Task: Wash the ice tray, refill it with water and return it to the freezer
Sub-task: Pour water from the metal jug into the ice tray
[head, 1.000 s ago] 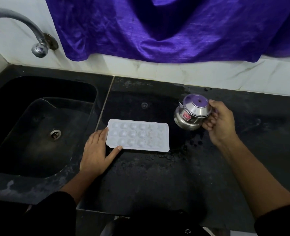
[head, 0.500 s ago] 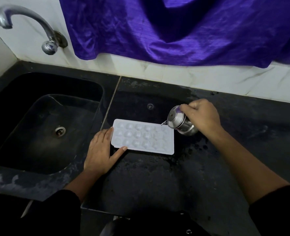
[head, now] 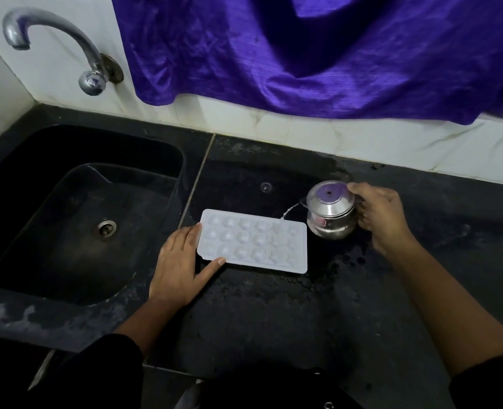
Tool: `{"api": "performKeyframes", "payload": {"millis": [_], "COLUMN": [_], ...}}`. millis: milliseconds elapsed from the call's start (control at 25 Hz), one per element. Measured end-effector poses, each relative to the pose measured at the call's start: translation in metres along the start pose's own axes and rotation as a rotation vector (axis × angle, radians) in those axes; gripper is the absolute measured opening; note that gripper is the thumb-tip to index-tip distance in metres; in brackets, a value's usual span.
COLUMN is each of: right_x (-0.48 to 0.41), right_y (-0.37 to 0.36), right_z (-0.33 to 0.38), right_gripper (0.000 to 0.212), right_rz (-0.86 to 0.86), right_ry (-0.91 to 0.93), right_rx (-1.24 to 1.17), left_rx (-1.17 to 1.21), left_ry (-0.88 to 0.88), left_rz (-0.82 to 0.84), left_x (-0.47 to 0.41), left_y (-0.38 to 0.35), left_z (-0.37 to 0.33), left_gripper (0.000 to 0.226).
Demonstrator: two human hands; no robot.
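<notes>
White ice tray (head: 253, 241) lies flat on black worktop (head: 274, 320) | left hand (head: 179, 267) pressed flat at its 9 o'clock end | right hand (head: 380, 216) wrapped around steel pot (head: 331, 209), thin water stream hitting 3 o'clock cups | step: refilling | next: fill the other cups slowly.

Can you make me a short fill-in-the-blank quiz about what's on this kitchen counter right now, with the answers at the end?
1. The white ice tray lies flat on the ____ counter.
2. The right hand holds a small ____ pot beside the tray.
3. The left hand steadies the tray's end nearest the ____.
4. The cloth hanging on the wall is ____.

Answers: black; steel; sink; purple
</notes>
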State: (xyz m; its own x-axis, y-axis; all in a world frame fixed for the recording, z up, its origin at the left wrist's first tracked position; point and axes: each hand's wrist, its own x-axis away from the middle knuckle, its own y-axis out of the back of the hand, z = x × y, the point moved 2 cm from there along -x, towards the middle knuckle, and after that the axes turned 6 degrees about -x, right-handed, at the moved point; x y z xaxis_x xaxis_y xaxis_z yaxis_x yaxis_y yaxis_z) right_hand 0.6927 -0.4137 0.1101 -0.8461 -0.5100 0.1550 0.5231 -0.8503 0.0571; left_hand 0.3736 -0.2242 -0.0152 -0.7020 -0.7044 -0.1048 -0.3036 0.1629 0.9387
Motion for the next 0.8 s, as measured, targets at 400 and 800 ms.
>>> {"api": "performKeyframes", "payload": {"millis": [400,800], "right_x": [-0.009,-0.003], "right_y": [-0.037,-0.077], "right_z": [0.02,0.032], "right_gripper": [0.049,0.05], "right_rz": [0.097,0.131], "right_ry": [0.23,0.45], "right_rx": [0.234,0.927], "left_rx": [-0.002,-0.009], "left_ry": [-0.012,-0.02], "left_rz": [-0.005,-0.018], "left_x": [0.0,0.0], "left_y": [0.0,-0.004], "left_z": [0.0,0.003], "left_gripper": [0.092,0.091]}}
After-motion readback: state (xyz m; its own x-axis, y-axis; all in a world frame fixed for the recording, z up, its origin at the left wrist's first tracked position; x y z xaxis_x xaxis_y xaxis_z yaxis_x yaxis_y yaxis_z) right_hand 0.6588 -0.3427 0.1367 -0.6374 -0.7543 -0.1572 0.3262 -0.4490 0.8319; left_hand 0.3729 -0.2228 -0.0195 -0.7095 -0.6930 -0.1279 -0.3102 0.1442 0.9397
